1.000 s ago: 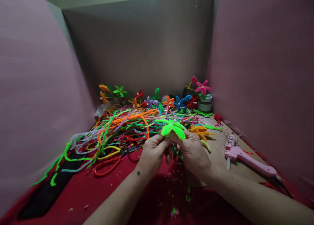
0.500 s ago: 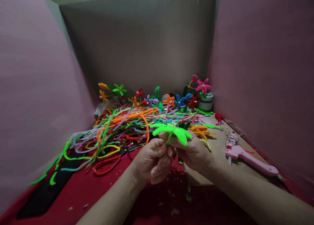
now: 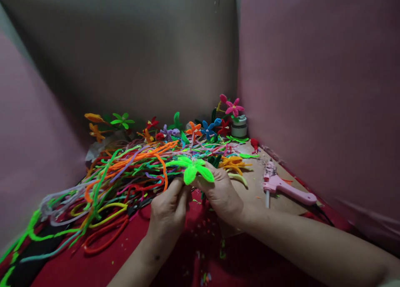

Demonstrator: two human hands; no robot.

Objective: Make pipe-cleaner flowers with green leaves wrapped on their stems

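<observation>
A bright green pipe-cleaner flower (image 3: 193, 170) with several fuzzy petals is held up between my hands, its face tilted toward me. My left hand (image 3: 170, 203) is closed just below the petals, apparently around the stem, which its fingers hide. From the right, my right hand (image 3: 221, 193) pinches the flower underneath, its fingertips partly behind the petals. Behind the flower spreads a heap of loose coloured pipe cleaners (image 3: 134, 166).
A pink glue gun (image 3: 289, 190) lies on a cardboard sheet (image 3: 250, 199) at right. Finished pipe-cleaner flowers (image 3: 208, 129) and a small white jar (image 3: 239, 126) stand at the back wall. Scraps dot the red cloth (image 3: 125, 262). Pink panels (image 3: 318, 78) rise at both sides.
The view has swung right, so the scene sits further left. The green flower has tipped from a side view to show its face, and my left hand has turned with its back toward me.
</observation>
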